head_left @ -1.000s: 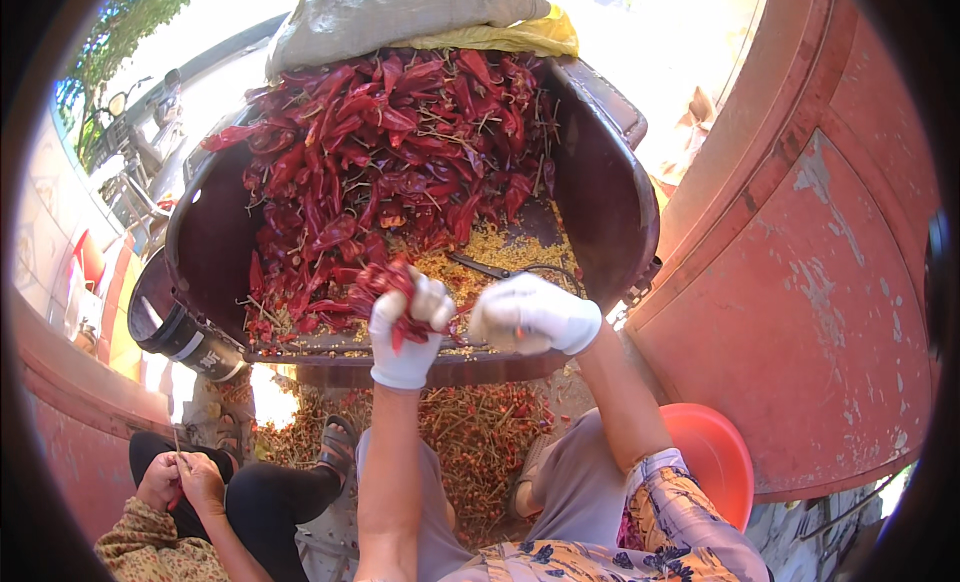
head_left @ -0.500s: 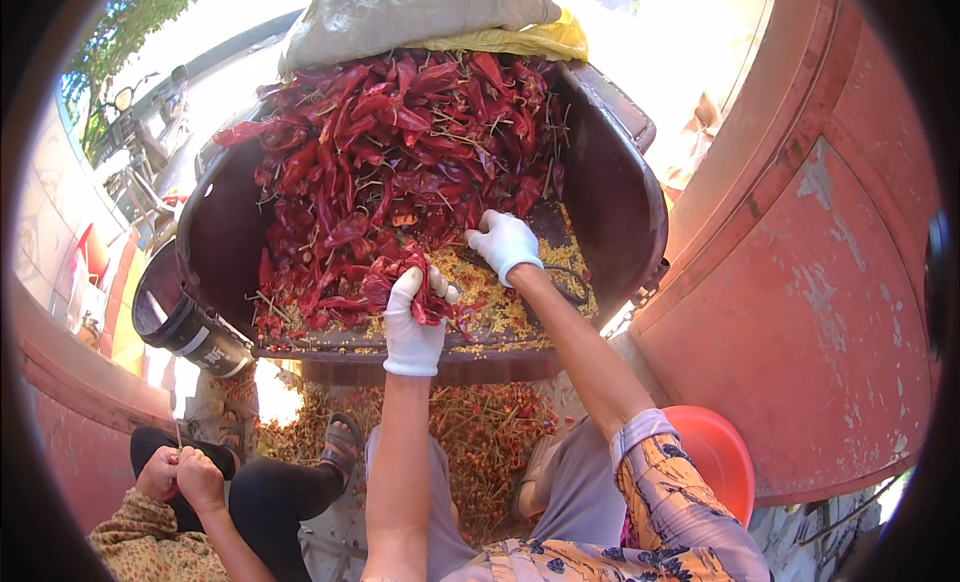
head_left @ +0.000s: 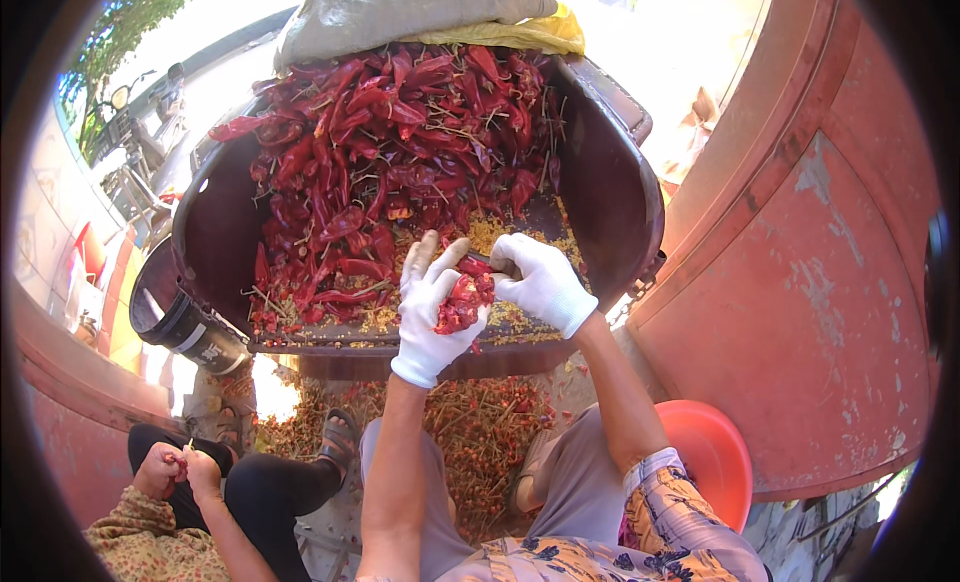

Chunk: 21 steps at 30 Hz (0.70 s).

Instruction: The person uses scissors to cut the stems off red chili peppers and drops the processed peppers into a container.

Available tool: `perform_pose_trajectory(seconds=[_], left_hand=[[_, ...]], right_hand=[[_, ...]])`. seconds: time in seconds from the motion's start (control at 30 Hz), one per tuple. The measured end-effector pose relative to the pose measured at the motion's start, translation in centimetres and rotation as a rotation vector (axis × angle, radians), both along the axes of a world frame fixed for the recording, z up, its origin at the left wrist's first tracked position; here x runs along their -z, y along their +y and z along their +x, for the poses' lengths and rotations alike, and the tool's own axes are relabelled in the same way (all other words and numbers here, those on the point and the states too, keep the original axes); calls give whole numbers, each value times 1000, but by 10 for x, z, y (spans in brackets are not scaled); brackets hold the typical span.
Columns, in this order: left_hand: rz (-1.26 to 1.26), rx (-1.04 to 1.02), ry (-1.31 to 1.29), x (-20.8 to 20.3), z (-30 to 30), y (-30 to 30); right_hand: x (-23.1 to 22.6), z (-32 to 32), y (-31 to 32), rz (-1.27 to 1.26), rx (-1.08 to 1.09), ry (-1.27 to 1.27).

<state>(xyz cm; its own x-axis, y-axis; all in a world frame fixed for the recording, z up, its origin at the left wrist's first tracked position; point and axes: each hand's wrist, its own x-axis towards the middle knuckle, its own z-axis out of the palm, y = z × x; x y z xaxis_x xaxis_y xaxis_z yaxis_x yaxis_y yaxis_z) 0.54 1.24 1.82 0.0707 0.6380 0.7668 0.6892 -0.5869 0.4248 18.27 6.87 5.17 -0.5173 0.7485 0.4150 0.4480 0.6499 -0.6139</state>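
Fisheye view in bright daylight, with the background [head_left: 235,42] blown out to white beyond the shaded tub [head_left: 612,197], a sunlit patch [head_left: 274,394] glaring on the floor, straight edges bowed, and black vignetting closing the corners.

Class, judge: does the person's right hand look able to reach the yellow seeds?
Probably yes: the right hand is over the tub, nothing seen blocking the nearby seeds, though it seems occupied with red pepper.

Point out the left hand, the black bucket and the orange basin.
Left hand [head_left: 425,314]: head view, on its gloved middle.
Black bucket [head_left: 192,332]: head view, on its outer side wall.
Orange basin [head_left: 714,454]: head view, on its inner surface.
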Motion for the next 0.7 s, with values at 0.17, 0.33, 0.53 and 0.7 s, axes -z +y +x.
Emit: perform_pose_trajectory(seconds=[0.17, 0.33, 0.53, 0.7], left_hand=[[-99, 64, -38, 10, 3, 3], [-315, 158, -380, 24, 11, 6], [-311, 278, -892, 26, 4, 9], [-345, 550, -1419, 20, 2, 4]], right_hand=[[5, 7, 1, -142, -35, 167], [4, 7, 2, -428, 179, 257], [23, 32, -4, 147, 399, -496], [26, 29, 0, 71, 475, -704]])
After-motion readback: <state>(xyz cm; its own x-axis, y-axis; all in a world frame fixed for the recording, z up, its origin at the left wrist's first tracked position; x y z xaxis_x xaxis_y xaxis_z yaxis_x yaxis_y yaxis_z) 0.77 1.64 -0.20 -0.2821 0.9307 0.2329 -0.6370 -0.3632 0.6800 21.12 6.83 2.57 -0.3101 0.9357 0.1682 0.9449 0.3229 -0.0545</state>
